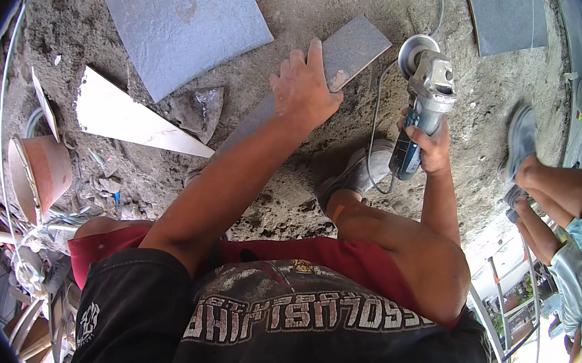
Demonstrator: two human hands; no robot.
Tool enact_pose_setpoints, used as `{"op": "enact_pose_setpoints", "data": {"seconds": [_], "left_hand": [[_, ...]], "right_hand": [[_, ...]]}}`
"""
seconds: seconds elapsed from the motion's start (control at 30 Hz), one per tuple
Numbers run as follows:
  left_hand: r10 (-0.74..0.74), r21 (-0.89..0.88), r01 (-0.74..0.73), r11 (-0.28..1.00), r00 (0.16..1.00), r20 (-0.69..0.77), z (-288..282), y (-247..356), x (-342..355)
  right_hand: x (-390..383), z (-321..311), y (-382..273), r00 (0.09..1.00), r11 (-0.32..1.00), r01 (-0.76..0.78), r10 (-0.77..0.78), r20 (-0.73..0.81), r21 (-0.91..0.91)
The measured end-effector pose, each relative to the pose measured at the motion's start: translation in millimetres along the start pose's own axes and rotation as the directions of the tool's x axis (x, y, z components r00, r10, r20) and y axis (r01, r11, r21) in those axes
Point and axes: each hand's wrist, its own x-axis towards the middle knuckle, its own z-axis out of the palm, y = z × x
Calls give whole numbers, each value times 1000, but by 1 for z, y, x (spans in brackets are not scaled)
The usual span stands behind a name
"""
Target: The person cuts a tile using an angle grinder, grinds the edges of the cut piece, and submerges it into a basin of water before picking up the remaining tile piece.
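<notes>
My left hand [306, 89] lies across a narrow strip of grey tile [356, 45], thumb at its near edge and fingers bent over the far one. The strip slants over the rough ground and passes under my wrist. Its top corner has a pale, chipped patch. My right hand [431, 145] is wrapped around the blue-and-black body of an angle grinder [430, 90]. The grinder stands with its metal head away from me, and its round disc [415, 53] is to the right of the strip, apart from it. I cannot tell whether the disc is spinning.
A large grey tile [184, 18] lies at upper left, a white triangular piece [127, 116] below it. A dirty bucket [40, 173] stands at far left. The grinder's cord [376, 112] loops near my shoe [367, 167]. Another person's foot [521, 138] is at right.
</notes>
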Motion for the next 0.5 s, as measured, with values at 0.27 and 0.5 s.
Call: {"op": "enact_pose_setpoints", "data": {"seconds": [0.27,0.5], "left_hand": [[-30,-4,30,1000,999,28,-7,-3,5],[-32,-10,34,999,984,178,-12,-9,13]], "right_hand": [[-2,2,-1,1000,998,-10,10,5,-54],[1,0,1,999,996,3,0,46,-84]]}}
